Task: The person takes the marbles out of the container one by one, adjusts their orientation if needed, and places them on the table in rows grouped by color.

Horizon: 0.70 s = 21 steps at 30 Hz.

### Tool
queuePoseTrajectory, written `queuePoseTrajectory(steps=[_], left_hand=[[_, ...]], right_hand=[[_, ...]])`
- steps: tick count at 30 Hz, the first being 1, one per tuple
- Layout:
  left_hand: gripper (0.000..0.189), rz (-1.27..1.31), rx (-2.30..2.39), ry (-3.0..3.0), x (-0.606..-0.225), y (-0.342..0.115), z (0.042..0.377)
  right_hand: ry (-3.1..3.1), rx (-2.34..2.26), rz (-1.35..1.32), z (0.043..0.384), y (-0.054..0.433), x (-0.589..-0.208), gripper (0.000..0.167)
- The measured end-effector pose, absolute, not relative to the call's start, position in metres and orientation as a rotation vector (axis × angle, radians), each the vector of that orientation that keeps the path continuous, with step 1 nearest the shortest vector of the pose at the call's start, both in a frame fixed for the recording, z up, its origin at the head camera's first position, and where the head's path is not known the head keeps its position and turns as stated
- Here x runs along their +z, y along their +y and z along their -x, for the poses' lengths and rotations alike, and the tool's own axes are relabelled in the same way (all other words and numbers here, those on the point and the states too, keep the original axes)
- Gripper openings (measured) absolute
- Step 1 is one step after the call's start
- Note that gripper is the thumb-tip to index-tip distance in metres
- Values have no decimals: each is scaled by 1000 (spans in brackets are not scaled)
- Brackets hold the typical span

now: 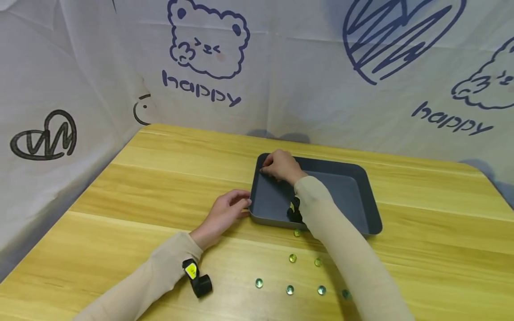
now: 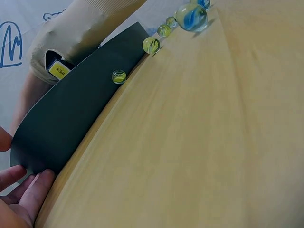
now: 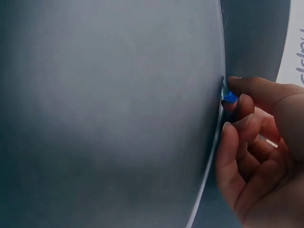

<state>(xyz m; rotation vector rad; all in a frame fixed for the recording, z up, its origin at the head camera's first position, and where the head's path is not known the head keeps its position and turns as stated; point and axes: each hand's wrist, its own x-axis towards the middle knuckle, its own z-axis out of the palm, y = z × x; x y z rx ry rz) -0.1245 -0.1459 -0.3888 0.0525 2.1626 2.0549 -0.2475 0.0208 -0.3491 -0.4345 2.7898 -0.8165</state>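
A dark grey rectangular tray [image 1: 345, 191] lies on the wooden table. My right hand [image 1: 283, 166] reaches into its far left corner, and in the right wrist view the thumb and a finger pinch a small blue marble [image 3: 230, 97] close to the tray's wall. The other fingers of that hand are curled. My left hand [image 1: 226, 211] touches the outside of the tray's left side with its fingertips, seen against the wall in the left wrist view. Yellow-green marbles [image 1: 292, 257] lie in front of the tray, one of them close to its near wall.
Nearer on the table [image 1: 225, 276] is a row of several blue-green marbles [image 1: 290, 290], the rightmost beside my right sleeve [image 1: 353, 249]. White cloth [image 1: 305, 89] with drawings hangs behind the table and along its left.
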Motion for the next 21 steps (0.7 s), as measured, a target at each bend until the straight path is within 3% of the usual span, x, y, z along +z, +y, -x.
queuePoseTrajectory(steps=[13,21], left_hand=[[33,-71,2070,2142,-392,-146,125],[32,-72,2057,2160,-392,-146,124]], right_hand=[[2665,-883,531,249,38,-340,22],[2646,-1027,529,243,49,-315,29]])
